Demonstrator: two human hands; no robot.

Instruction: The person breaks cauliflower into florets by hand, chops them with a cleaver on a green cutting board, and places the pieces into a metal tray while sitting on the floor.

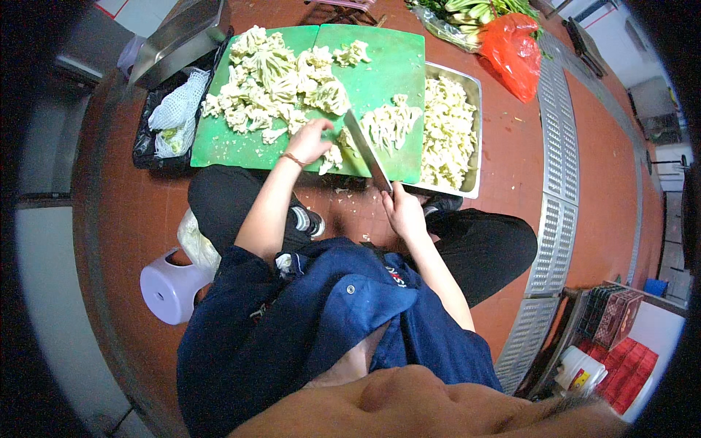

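My right hand grips the handle of a kitchen knife. Its long blade slants up and left over the green cutting board. Above the board, my left hand has loosely bent fingers, thumb and fingertips apart, with nothing seen in it. A small cauliflower piece lies just beside that hand, near the board's front edge. Heaped on the board's left half are cauliflower florets. Right of the blade, cut cauliflower pieces form a separate group.
A metal tray full of cut cauliflower stands against the board's right side. At left are a black crate with white foam netting and a metal container. A purple stool, a red plastic bag and leafy greens are around.
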